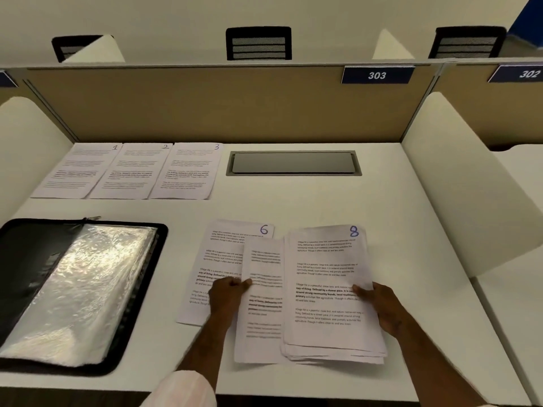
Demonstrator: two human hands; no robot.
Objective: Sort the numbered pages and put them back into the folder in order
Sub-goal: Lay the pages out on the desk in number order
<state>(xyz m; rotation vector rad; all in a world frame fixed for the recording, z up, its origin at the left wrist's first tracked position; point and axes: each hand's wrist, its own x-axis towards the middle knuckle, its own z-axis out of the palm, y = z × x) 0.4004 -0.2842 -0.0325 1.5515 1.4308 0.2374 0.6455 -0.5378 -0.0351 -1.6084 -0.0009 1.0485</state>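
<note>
The left hand (227,292) pinches a loose page (263,315) while the right hand (380,304) grips the stack (332,353) topped by page 8 (326,271). Page 6 (226,254) lies just beside them, with the open folder (160,242) at the surface's (323,201) left.

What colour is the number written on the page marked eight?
Blue ink on page 8, clearest in the head view.

White tabletop (293,201) carrying pages 1, 2, 3 (129,171) lying along its far-left edge, open folder (73,289) sitting near-left, page 6 (217,259) lying mid-front, grey cable hatch (293,163) sitting at the far edge.
</note>
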